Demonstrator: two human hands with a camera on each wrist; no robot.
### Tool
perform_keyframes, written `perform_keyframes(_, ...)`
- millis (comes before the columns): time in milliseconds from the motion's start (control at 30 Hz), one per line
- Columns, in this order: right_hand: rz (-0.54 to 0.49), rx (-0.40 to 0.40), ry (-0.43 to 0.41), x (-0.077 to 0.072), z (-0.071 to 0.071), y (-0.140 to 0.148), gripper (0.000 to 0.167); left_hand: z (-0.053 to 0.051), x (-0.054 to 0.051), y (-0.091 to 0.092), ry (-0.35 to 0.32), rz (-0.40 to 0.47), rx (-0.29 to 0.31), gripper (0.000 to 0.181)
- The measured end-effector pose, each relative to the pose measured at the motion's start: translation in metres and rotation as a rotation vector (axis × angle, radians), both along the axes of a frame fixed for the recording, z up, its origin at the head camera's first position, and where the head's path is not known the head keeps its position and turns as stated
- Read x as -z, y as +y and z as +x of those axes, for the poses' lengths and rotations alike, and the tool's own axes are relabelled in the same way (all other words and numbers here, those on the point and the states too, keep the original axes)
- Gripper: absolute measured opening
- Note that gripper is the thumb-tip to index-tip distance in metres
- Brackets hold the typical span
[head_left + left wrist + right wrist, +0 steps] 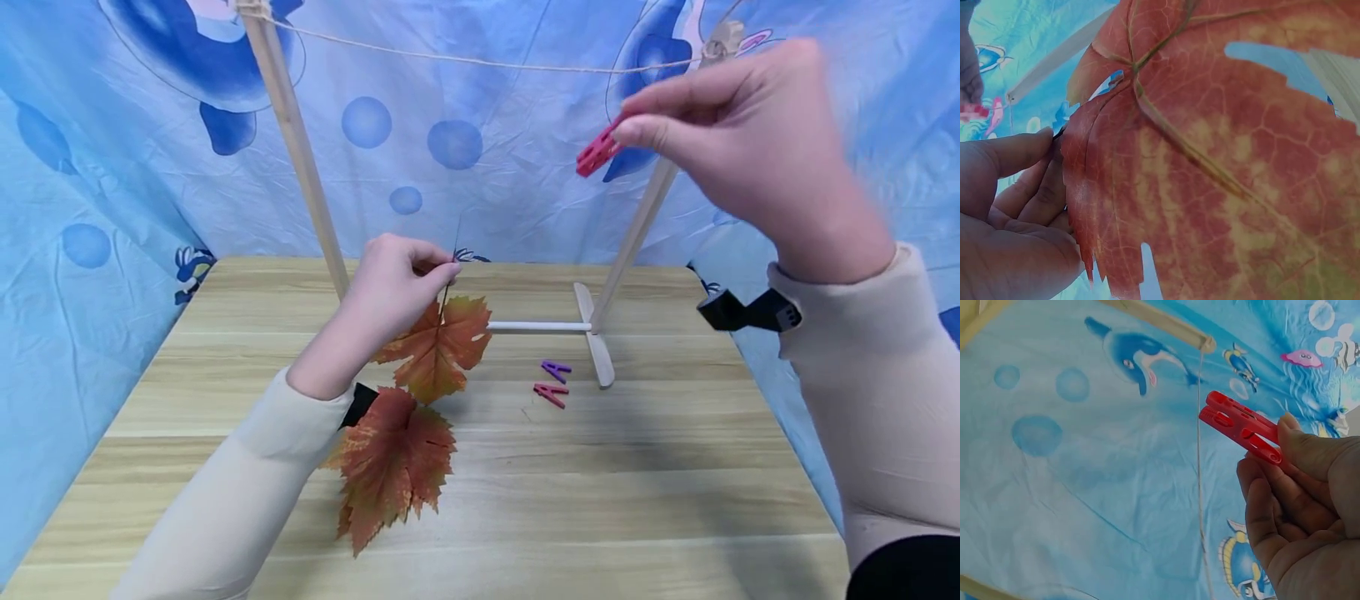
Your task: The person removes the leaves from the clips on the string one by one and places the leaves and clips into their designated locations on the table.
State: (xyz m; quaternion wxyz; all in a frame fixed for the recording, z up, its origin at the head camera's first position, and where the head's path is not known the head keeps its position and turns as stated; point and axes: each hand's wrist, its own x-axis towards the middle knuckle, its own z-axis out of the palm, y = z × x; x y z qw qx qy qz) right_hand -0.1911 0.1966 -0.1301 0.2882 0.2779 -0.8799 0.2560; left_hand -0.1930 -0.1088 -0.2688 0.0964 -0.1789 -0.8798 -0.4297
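Observation:
My left hand [397, 279] pinches the thin dark stem [446, 302] of orange-red artificial leaves between thumb and fingers. An upper leaf [438, 354] hangs below that hand, and a larger leaf [397, 467] lies lower, beside the wrist; how the two join is hidden. In the left wrist view a red leaf [1210, 144] fills most of the picture and covers part of the fingers. Raised at the right, my right hand [757, 142] pinches a red clothespin [1241, 428] by one end. Its other end points toward the string [465, 60] but stays apart from it in the head view.
Two wooden posts, left [296, 150] and right [633, 237], carry the string. A white rod [540, 326] runs to the right post's foot [600, 360]. A purple clothespin [556, 370] and a red-pink clothespin [551, 393] lie on the wooden table [600, 492]. Behind hangs a blue patterned cloth [510, 208].

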Motion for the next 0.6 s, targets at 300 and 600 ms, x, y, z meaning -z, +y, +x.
perform_keyframes(300,-0.079,-0.057,-0.245,0.04,0.016,-0.001,0.015,0.017,0.013,-0.026,-0.045,-0.036,-0.064,0.013)
perform_keyframes(600,-0.147,-0.025,-0.429,0.09,0.026,0.005,0.018,0.024,0.025,-0.039,-0.086,-0.034,-0.07,0.013)
